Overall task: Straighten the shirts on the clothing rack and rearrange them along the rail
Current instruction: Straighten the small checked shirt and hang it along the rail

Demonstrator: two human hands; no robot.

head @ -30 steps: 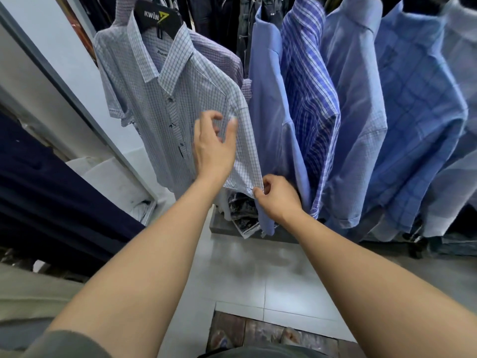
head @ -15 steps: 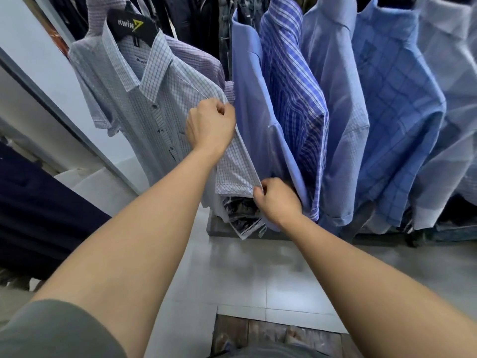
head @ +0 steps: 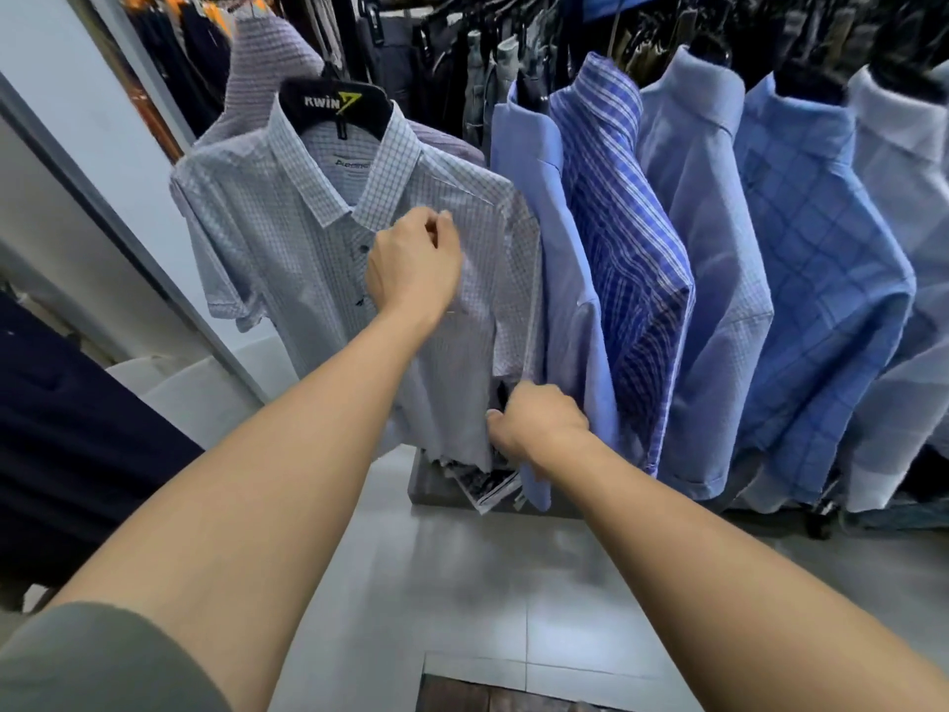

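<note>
Both hands grip the pale checked shirt point(head: 287, 238) at the rack's end: left hand point(head: 413, 267) bunches its chest, right hand point(head: 539, 423) pinches the hem, seemingly to pull it flat beside the plain blue shirt point(head: 554, 249).

Place: a clothing shop, with garments hung for sale on every side.
Main display: a checked shirt point(head: 287, 238) and a row of blue shirts point(head: 719, 238), plain, striped and windowpane, hang close together, buttoned up with collars neat.
Hanger: the black hanger point(head: 336, 102) in the checked shirt's collar bears a printed brand logo in white and yellow.
Behind: dark trousers point(head: 462, 54) hang tightly packed in a further row.
Left edge: more dark garments point(head: 61, 429).
Floor: pale grey floor tiles point(head: 462, 583), with a low grey platform point(head: 429, 480) under the shirts.
</note>
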